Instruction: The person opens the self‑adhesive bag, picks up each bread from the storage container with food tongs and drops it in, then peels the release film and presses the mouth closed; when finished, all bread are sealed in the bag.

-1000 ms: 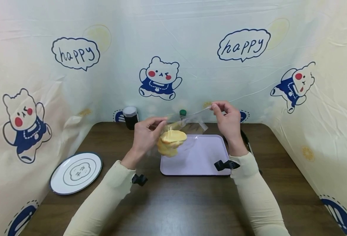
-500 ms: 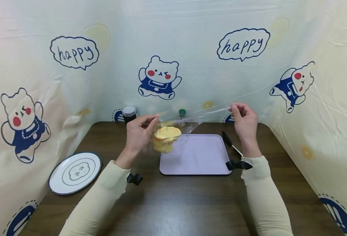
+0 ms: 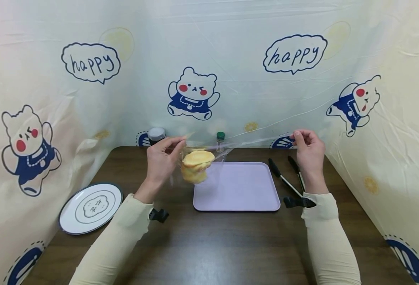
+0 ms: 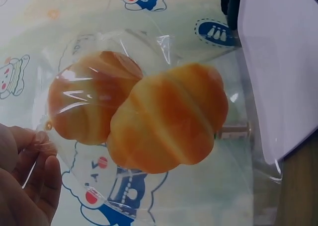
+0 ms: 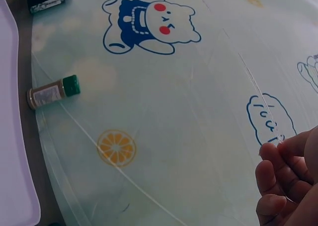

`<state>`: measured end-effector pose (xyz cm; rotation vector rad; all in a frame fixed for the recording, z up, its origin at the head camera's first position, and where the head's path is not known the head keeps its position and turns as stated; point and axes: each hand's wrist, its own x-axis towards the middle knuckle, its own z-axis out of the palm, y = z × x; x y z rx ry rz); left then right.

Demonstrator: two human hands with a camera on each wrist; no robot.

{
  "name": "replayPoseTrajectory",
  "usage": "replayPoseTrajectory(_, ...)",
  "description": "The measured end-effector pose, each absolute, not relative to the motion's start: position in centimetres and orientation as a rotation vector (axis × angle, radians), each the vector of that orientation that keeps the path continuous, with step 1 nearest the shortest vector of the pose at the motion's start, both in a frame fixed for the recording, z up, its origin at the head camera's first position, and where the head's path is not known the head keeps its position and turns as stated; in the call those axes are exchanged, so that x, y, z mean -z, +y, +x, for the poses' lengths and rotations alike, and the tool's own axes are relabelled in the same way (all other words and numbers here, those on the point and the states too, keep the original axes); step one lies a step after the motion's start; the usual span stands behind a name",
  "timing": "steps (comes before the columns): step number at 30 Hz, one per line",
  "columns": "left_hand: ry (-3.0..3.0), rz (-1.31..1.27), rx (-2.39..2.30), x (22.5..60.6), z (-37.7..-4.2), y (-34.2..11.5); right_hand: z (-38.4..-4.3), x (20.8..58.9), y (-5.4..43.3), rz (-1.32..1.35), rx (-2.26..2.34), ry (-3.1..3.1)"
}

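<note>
My left hand (image 3: pixel 163 162) pinches the edge of a clear plastic bag (image 4: pixel 161 47) between thumb and fingertips. Two golden bread rolls (image 4: pixel 169 119) show inside it in the left wrist view. In the head view the bag hangs above the left end of a lilac tray (image 3: pixel 236 190), off the table. My right hand (image 3: pixel 311 156) is raised farther right and pinches the end of a thin clear plastic strip (image 3: pixel 259 139). The strip is drawn taut towards the bag; whether it is still joined there I cannot tell.
A white dark-rimmed plate (image 3: pixel 106 194) lies at the left. At the back stand a dark jar (image 3: pixel 156 134) with a grey lid and a small green-capped bottle (image 3: pixel 220 141). Two black-ended metal pieces (image 3: pixel 284 180) lie right of the tray, partly behind the right forearm.
My right hand has moved right and slightly down, drawing the plastic strip out longer. The left hand has shifted a little left with the bag and rolls.
</note>
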<state>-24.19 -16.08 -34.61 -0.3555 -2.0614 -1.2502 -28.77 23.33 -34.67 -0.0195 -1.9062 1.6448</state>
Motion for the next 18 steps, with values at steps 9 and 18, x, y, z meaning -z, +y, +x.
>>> replayPoseTrajectory(9, -2.102, -0.351, 1.205, 34.5, -24.3, -16.0, -28.8, 35.0, 24.6, -0.009, -1.667, -1.881)
replayPoseTrajectory(18, -2.096, -0.348, 1.236, 34.3, -24.2, -15.7, -29.1, 35.0, 25.1, -0.038, -1.737, -1.838)
